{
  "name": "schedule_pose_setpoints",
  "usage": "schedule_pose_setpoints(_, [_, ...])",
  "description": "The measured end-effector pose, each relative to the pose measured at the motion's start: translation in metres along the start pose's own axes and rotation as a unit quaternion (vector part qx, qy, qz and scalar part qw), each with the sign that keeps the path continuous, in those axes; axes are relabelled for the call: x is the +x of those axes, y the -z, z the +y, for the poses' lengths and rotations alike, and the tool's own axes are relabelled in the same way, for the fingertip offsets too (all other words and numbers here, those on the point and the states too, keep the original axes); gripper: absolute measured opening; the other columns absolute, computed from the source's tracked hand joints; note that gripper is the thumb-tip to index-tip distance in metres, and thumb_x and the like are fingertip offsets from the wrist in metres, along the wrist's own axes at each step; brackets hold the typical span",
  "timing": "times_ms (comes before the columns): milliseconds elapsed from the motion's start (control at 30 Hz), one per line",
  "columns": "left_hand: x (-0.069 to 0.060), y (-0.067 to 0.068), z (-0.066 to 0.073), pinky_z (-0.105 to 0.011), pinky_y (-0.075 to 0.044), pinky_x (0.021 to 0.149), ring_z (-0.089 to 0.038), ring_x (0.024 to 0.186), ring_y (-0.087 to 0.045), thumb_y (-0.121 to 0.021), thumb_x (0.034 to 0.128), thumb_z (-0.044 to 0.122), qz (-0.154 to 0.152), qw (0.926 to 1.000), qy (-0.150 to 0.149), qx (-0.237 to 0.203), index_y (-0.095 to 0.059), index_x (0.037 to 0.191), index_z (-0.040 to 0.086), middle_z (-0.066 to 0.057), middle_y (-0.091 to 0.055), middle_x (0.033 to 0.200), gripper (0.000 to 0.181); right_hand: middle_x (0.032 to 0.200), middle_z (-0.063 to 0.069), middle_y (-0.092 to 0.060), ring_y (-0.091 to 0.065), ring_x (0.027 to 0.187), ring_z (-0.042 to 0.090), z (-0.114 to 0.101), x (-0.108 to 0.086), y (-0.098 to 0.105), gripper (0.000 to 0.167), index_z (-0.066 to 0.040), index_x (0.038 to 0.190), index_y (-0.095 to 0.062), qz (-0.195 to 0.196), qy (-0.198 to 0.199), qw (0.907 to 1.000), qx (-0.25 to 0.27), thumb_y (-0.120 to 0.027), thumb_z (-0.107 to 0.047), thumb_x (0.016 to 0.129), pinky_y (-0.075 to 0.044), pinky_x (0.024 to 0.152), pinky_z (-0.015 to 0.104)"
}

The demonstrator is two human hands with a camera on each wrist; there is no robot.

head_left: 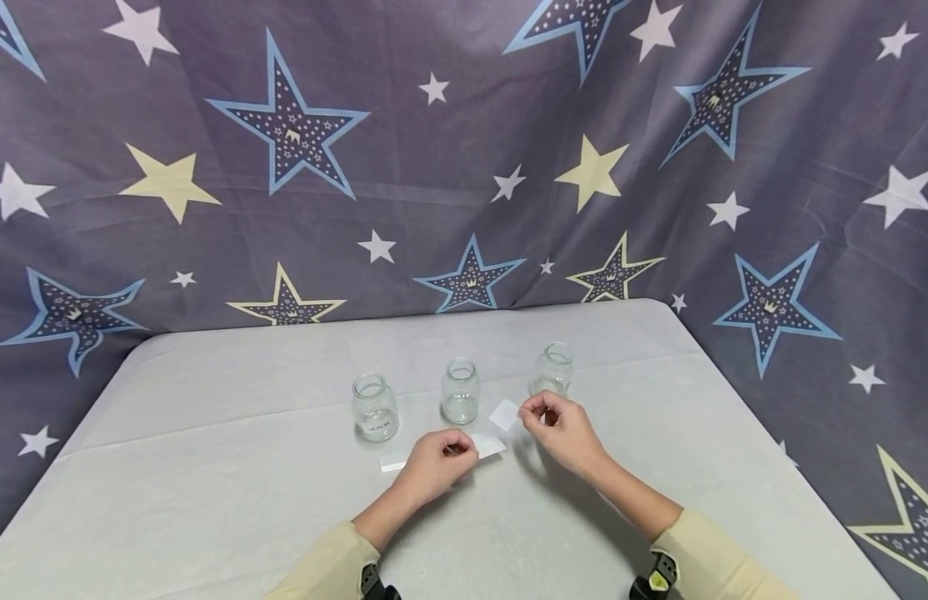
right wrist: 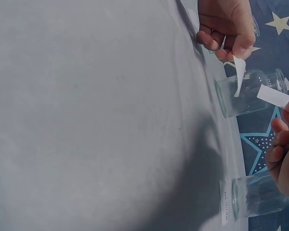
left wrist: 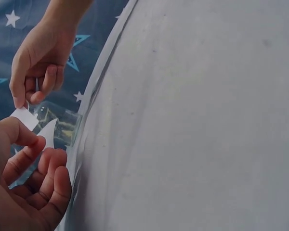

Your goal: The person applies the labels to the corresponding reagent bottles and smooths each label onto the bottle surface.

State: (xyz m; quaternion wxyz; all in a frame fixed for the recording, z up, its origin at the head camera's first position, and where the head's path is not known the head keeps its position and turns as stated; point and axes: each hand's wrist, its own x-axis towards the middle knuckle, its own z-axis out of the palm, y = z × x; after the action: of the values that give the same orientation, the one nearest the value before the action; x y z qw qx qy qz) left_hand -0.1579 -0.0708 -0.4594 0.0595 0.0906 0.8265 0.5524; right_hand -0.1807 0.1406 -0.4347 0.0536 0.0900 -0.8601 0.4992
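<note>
My left hand [head_left: 437, 462] pinches a white paper strip [head_left: 490, 446] between thumb and fingertip, low over the table. To its right, my right hand [head_left: 561, 429] holds a small white square label [head_left: 505, 415] by one edge. In the right wrist view the strip [right wrist: 240, 77] hangs curled from the left fingers, apart from the label [right wrist: 273, 95]. Three clear glass jars stand behind the hands: a left jar [head_left: 374, 408] with a printed label, a middle jar [head_left: 460, 392], and a right jar [head_left: 556, 360] partly hidden by my right hand.
A pale cloth covers the table [head_left: 209, 483]. Behind and to the right hangs a dark star-patterned curtain [head_left: 404, 150]. Near the right jar's base, a strip with printed letters [right wrist: 224, 202] shows in the right wrist view.
</note>
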Motion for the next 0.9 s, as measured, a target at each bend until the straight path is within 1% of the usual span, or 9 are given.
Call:
schedule_pose_setpoints(67, [0.0000, -0.0005, 0.0005, -0.019, -0.043, 0.048, -0.005, 0.050, -0.051, -0.059, 0.0774, 0.006, -0.005, 0.9999, 0.000, 0.015, -0.065, 0.075, 0.007, 0.002, -0.058, 0.063, 0.007, 0.070, -0.001, -0.057, -0.046, 0.059, 0.006, 0.0007, -0.0001, -0.0006, 0.008, -0.006, 0.085, -0.066, 0.001, 0.005, 1.0000, -0.002, -0.065, -0.014, 0.084, -0.039, 0.055, 0.018])
schedule_pose_setpoints(133, [-0.0004, -0.0005, 0.0011, -0.018, -0.042, 0.051, -0.004, 0.052, -0.050, -0.059, 0.0768, 0.007, -0.003, 0.9989, -0.007, 0.046, -0.066, 0.074, 0.008, 0.004, -0.057, 0.062, 0.008, 0.070, -0.001, -0.057, -0.046, 0.060, 0.006, 0.0011, -0.0004, -0.0010, 0.008, -0.006, 0.085, -0.066, 0.000, 0.010, 0.9999, -0.004, -0.065, -0.014, 0.084, -0.039, 0.056, 0.018])
schedule_pose_setpoints(300, [-0.0014, 0.0003, 0.0012, -0.018, -0.038, 0.055, -0.004, 0.057, -0.045, -0.061, 0.0736, 0.010, 0.010, 0.9922, -0.014, 0.124, -0.066, 0.070, 0.011, 0.008, -0.054, 0.061, 0.007, 0.071, -0.001, -0.058, -0.047, 0.062, 0.006, 0.0014, -0.0021, -0.0021, 0.006, -0.006, 0.085, -0.066, -0.002, 0.021, 0.9998, -0.006, -0.066, -0.012, 0.084, -0.041, 0.058, 0.018])
schedule_pose_setpoints(367, [-0.0020, 0.0006, 0.0009, -0.019, -0.037, 0.055, -0.005, 0.057, -0.044, -0.061, 0.0732, 0.010, 0.010, 0.9904, -0.010, 0.137, -0.066, 0.069, 0.010, 0.008, -0.053, 0.060, 0.006, 0.071, -0.001, -0.059, -0.047, 0.062, 0.006, 0.0014, -0.0026, -0.0027, 0.007, -0.006, 0.085, -0.066, -0.005, 0.021, 0.9997, -0.006, -0.066, -0.012, 0.084, -0.041, 0.058, 0.018])
schedule_pose_setpoints(700, [-0.0044, 0.0045, -0.0006, -0.020, -0.037, 0.053, -0.006, 0.055, -0.044, -0.061, 0.0739, 0.013, 0.002, 0.9864, 0.006, 0.164, -0.066, 0.069, 0.012, 0.008, -0.053, 0.058, 0.007, 0.072, -0.003, -0.059, -0.047, 0.062, 0.006, 0.0033, -0.0051, -0.0082, 0.009, -0.006, 0.086, -0.066, -0.021, 0.014, 0.9996, -0.011, -0.066, -0.015, 0.085, -0.041, 0.058, 0.018])
schedule_pose_setpoints(900, [-0.0037, 0.0082, -0.0001, -0.021, -0.038, 0.050, -0.006, 0.050, -0.045, -0.061, 0.0753, 0.014, -0.003, 0.9857, 0.014, 0.168, -0.067, 0.071, 0.011, 0.008, -0.053, 0.056, 0.008, 0.071, -0.003, -0.059, -0.047, 0.061, 0.006, 0.0028, -0.0049, -0.0092, 0.004, -0.010, 0.085, -0.066, -0.023, 0.018, 0.9995, -0.010, -0.065, -0.013, 0.085, -0.040, 0.057, 0.018])
